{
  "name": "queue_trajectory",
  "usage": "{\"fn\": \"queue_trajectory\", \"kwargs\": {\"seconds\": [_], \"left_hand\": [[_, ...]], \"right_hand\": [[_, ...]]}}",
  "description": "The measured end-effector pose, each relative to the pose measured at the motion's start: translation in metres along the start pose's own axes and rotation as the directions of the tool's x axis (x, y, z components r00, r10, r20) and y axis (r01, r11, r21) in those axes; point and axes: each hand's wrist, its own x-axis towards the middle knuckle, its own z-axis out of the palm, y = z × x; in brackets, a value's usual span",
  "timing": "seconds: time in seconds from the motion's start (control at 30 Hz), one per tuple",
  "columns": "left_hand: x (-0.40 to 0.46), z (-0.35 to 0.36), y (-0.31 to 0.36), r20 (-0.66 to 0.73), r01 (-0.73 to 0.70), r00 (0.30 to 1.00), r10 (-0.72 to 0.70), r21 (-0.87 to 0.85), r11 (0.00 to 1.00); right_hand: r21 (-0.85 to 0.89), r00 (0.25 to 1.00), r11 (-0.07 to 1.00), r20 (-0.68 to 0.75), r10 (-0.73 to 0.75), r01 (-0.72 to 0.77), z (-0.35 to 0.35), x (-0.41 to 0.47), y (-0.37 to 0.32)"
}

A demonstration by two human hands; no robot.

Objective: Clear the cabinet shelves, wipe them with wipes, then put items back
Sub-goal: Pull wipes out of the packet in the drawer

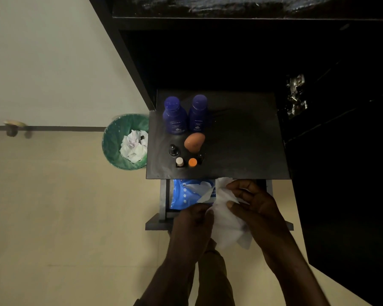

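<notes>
Wipe (227, 219) between both hands, right fingers (237, 205) pinching its top — left fingers (205, 214) gripping its edge.

A crumpled white wipe (227, 214) hangs just beside its blue pack (187, 194).

white wipe (228, 219), blue pack (186, 194), green bin (113, 138)

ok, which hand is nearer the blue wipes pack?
Left. The left hand sits at the near edge of the blue wipes pack, overlapping it in view. The right hand is off to its right, both holding the white wipe.
</notes>
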Motion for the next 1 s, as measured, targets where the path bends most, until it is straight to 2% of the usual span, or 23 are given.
{"fn": "queue_trajectory", "kwargs": {"seconds": [0.1,0.17,0.3,0.43,0.5,0.6,0.77,0.87,1.0], "left_hand": [[0.002,-0.003,-0.004,0.019,0.029,0.999,-0.029,-0.017,0.999],[0.005,-0.008,-0.011,-0.002,0.076,0.997,-0.077,-0.104,0.992],[0.009,-0.024,-0.019,-0.054,0.245,0.954,-0.295,-0.429,0.87],[0.011,-0.035,-0.024,-0.11,0.257,0.921,-0.375,-0.551,0.794],[0.011,-0.036,-0.023,-0.124,0.256,0.908,-0.401,-0.592,0.764],[0.011,-0.035,-0.02,-0.122,0.262,0.905,-0.408,-0.596,0.759],[0.012,-0.031,-0.019,-0.087,0.277,0.917,-0.39,-0.567,0.776],[0.011,-0.028,-0.026,-0.047,0.307,0.916,-0.398,-0.556,0.772],[0.007,-0.022,-0.039,-0.002,0.338,0.929,-0.371,-0.405,0.85]], "right_hand": [[0.029,1.0,1.0,-0.03,-0.01,0.011,-0.005,0.001,0.004],[0.064,0.997,0.998,-0.079,-0.016,0.021,-0.012,0.001,0.006],[0.199,0.987,0.977,-0.155,-0.047,0.077,-0.035,-0.006,0.01],[0.264,0.971,0.958,-0.233,-0.051,0.113,-0.061,-0.011,0.015],[0.288,0.964,0.942,-0.249,-0.099,0.171,-0.071,-0.014,0.014],[0.251,0.969,0.946,-0.191,-0.159,0.205,-0.077,-0.018,0.007],[0.185,0.962,0.957,-0.201,-0.186,0.223,-0.065,-0.009,-0.011],[0.168,0.963,0.955,-0.156,-0.22,0.245,-0.054,0.006,-0.029],[0.137,0.955,0.949,-0.135,-0.266,0.283,-0.049,0.029,-0.047]]}}
